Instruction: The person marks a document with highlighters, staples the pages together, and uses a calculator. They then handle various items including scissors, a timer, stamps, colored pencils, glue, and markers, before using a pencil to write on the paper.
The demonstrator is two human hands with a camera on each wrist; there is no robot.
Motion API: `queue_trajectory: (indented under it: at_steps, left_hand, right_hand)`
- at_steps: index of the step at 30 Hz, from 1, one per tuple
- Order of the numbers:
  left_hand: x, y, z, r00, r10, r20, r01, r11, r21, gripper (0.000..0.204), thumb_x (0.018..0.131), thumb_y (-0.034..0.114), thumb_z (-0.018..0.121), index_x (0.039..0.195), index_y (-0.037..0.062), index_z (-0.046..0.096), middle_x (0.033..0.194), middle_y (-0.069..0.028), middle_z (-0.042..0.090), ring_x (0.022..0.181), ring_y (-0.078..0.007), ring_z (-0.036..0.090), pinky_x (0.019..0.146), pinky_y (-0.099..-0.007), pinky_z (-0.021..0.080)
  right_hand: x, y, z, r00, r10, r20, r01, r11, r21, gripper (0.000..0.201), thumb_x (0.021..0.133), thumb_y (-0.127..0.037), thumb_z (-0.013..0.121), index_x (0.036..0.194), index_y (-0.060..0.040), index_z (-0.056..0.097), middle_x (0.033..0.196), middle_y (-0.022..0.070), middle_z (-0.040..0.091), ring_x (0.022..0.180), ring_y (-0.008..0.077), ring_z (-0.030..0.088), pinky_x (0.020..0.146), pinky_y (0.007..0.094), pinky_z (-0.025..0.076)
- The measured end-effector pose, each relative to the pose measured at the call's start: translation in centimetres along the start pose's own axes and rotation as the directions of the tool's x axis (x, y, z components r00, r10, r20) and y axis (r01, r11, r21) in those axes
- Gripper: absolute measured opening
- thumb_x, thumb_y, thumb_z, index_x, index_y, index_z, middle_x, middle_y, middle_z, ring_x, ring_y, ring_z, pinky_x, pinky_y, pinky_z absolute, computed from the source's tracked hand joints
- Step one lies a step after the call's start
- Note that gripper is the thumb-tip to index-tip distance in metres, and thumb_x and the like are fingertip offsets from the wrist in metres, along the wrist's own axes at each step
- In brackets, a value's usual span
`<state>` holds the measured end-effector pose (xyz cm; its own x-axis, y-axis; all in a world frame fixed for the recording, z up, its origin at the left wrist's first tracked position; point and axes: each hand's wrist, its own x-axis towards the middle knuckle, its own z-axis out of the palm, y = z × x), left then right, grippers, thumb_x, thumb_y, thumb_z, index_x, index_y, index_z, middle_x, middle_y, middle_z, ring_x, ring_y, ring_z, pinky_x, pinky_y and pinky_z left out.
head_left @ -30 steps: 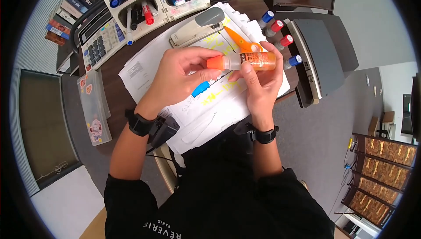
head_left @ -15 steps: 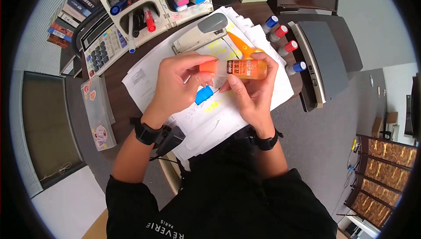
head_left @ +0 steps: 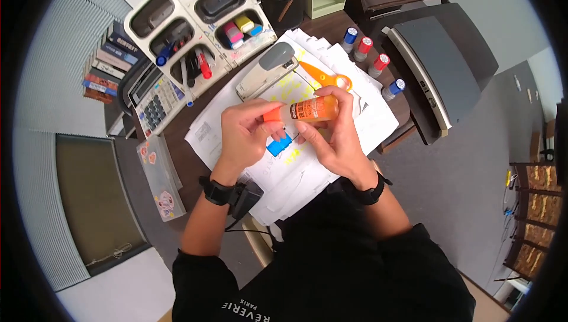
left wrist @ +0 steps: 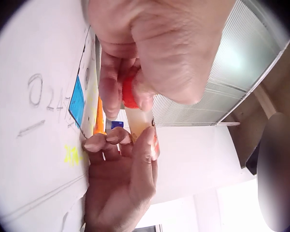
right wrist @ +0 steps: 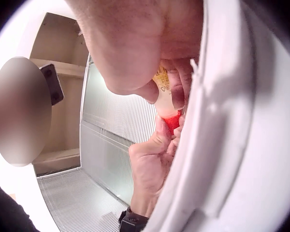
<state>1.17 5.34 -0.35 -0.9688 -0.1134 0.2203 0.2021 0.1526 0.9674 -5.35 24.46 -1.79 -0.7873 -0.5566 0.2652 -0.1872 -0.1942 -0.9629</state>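
Note:
Both hands hold a small bottle of liquid glue (head_left: 313,109) sideways above the papers. It has an orange cap (head_left: 273,114), a clear neck and an orange printed label. My left hand (head_left: 241,137) pinches the cap between thumb and fingers. Around the body of the bottle curl the fingers and thumb of my right hand (head_left: 338,147). In the left wrist view the cap (left wrist: 129,92) is partly covered by the left fingers. The right wrist view shows the bottle's pale shoulder (right wrist: 164,99) between the right thumb and fingers.
Under the hands lie papers (head_left: 207,138) with a blue piece (head_left: 279,144), a stapler (head_left: 269,70) and orange scissors (head_left: 322,76). Several capped bottles (head_left: 378,65) stand at right by a grey machine (head_left: 438,68). A pen organizer (head_left: 195,23), calculator (head_left: 157,106) and clear case (head_left: 160,180) sit at left.
The bottle and both hands have come slightly lower and closer to the body, with the bottle's base tilting up a little. The head view has shifted. Both hands keep their hold.

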Motion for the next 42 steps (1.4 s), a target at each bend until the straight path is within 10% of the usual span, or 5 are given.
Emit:
queue_trajectory:
  at_steps: [13,24,35,40,42]
  left_hand:
    - [-0.3,0.2,0.0,1.0,0.007,-0.026,-0.008,0.999,-0.032,0.027,0.089,-0.007,0.062,0.115,-0.0125,0.067,0.091,-0.0161,0.069,0.067,-0.0175,0.067,0.06,-0.0281,0.055]
    - [-0.3,1.0,1.1,0.991,-0.115,0.065,0.124,0.979,-0.16,0.028,0.095,0.009,0.068,0.116,-0.0077,0.064,0.088,-0.0074,0.068,0.064,-0.0083,0.058,0.059,-0.0247,0.049]
    - [-0.1,2.2,1.3,0.969,-0.215,0.125,0.237,0.952,-0.194,0.038,0.082,0.005,0.083,0.112,-0.0071,0.064,0.09,-0.0126,0.07,0.061,-0.0143,0.068,0.046,-0.025,0.052]
    - [0.4,2.0,0.7,0.996,0.021,0.091,-0.031,0.993,0.112,0.041,0.073,0.018,0.092,0.104,-0.0019,0.073,0.094,-0.0103,0.074,0.079,-0.0135,0.07,0.071,-0.0274,0.056]
    - [0.3,2.2,0.4,0.989,-0.112,0.093,0.104,0.991,0.088,0.043,0.071,0.022,0.093,0.102,-0.0005,0.074,0.095,-0.0089,0.075,0.087,-0.0123,0.068,0.08,-0.0274,0.054]
  right_hand:
    - [0.0,-0.2,-0.1,0.999,0.004,0.041,-0.001,0.997,-0.081,0.057,0.094,-0.004,0.068,0.134,-0.0046,0.026,0.116,0.0216,0.058,0.099,0.0326,0.072,0.08,0.037,0.059]
    - [-0.4,-0.7,-1.4,0.982,0.153,0.106,-0.176,0.95,0.257,0.047,0.096,-0.005,0.067,0.134,-0.0034,0.039,0.108,0.0116,0.062,0.096,0.0176,0.066,0.085,0.0318,0.053]
    - [0.1,-1.1,-1.8,0.97,-0.004,0.243,0.017,0.998,-0.054,0.042,0.092,-0.01,0.067,0.125,0.002,0.043,0.116,0.0208,0.062,0.107,0.0295,0.065,0.096,0.0373,0.048]
    - [-0.6,-0.3,-1.5,0.968,0.02,0.25,-0.009,0.999,-0.042,0.046,0.094,-0.014,0.065,0.128,0.0021,0.039,0.118,0.0239,0.061,0.106,0.0364,0.065,0.096,0.0403,0.048]
    - [-0.3,-0.7,-1.2,0.968,-0.021,0.251,0.057,0.989,-0.135,0.047,0.095,-0.016,0.065,0.129,0.0019,0.038,0.118,0.0241,0.061,0.106,0.0376,0.065,0.096,0.0414,0.049]
